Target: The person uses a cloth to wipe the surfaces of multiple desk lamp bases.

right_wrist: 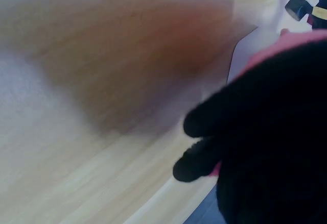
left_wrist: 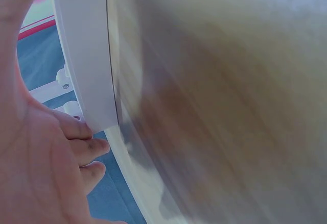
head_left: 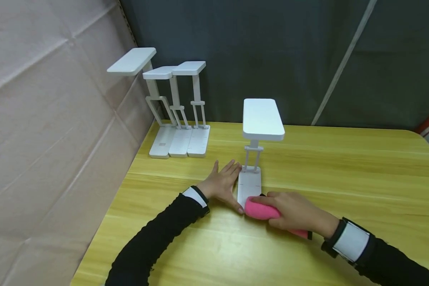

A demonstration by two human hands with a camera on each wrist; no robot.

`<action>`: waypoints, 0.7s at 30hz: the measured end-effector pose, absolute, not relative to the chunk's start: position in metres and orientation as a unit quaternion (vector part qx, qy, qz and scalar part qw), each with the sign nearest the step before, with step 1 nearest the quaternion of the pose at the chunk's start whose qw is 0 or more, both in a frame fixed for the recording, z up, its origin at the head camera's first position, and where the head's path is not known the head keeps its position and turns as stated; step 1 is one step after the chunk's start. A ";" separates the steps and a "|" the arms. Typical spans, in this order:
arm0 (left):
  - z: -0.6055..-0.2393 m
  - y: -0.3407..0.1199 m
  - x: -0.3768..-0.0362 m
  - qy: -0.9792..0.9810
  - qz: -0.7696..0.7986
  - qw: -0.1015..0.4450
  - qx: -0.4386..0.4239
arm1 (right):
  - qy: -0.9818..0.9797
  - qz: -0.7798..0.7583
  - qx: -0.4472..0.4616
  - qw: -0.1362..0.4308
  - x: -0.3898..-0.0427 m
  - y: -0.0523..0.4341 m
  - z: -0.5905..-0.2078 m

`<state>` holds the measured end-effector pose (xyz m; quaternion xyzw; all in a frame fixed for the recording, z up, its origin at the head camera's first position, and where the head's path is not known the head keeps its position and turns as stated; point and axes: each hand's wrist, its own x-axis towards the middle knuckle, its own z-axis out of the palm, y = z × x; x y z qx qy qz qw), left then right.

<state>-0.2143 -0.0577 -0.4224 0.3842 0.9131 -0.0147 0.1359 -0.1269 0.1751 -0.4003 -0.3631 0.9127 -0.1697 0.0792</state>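
One light, top-heavy lamp (head_left: 258, 151): flat left hand (head_left: 222, 182) steadies its base; right hand (head_left: 296, 210) grips soft pink sponge (head_left: 259, 209).

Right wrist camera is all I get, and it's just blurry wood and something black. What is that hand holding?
Observer: The right hand grips a pink sponge, pressed on a white desk lamp's base.
Operator: Is the other hand helping?
Observer: Yes, the left hand lies flat, its fingers straight against the base's side.
Operator: Is it the only lamp?
Observer: No, three more white lamps stand by the cardboard wall.
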 end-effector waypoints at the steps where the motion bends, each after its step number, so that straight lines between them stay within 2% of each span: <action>1: -0.422 -0.058 -0.214 0.913 -0.014 0.134 0.384 | 0.906 -0.179 -0.373 0.087 -0.126 0.176 -0.399; 5: -0.422 -0.057 -0.214 0.913 -0.010 0.135 0.385 | 0.867 -0.248 -0.401 0.160 -0.129 0.184 -0.394; 8: -0.422 -0.057 -0.214 0.912 -0.007 0.141 0.385 | 0.865 -0.290 -0.368 0.177 -0.140 0.195 -0.389; 11: -0.422 -0.056 -0.215 0.913 -0.006 0.145 0.382 | 0.914 -0.269 -0.284 0.111 -0.158 0.205 -0.385; 14: -0.422 -0.057 -0.216 0.914 -0.007 0.147 0.379 | 0.964 -0.180 -0.193 0.040 -0.180 0.210 -0.390; 17: -0.422 -0.057 -0.216 0.915 -0.007 0.145 0.377 | 0.985 -0.088 -0.145 0.015 -0.197 0.206 -0.404; 21: -0.422 -0.057 -0.216 0.914 -0.005 0.142 0.380 | 0.988 -0.036 -0.150 -0.005 -0.204 0.195 -0.416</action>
